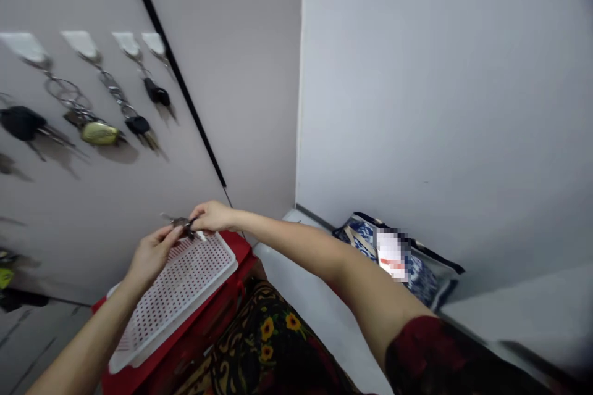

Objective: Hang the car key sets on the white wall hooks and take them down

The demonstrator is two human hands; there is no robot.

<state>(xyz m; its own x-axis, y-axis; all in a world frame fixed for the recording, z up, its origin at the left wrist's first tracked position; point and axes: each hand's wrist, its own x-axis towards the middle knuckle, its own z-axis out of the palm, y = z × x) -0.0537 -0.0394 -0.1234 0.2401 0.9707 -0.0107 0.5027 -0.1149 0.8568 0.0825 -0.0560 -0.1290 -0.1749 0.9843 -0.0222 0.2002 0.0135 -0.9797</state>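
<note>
Between my two hands is a small bunch of keys [186,226], dark with some metal parts, held above a white perforated plastic basket [226,266]. My left hand [155,252] pinches the bunch from the left with thumb and fingers. From the right, my right hand [210,217] has its fingers closed on the same bunch. A small white piece [201,236] shows just below the right fingers. The exact shape of the keys is too small and blurred to tell. The basket's floor shows through its holes as mostly bare.
White hooks [81,44] on the light panel at left carry hanging keys, among them a set with a yellow-green fob [100,134] and a black-headed set [138,125]. Under the basket is something red [238,248]. A blue-patterned bag [419,284] stands on the floor by the right wall [440,105].
</note>
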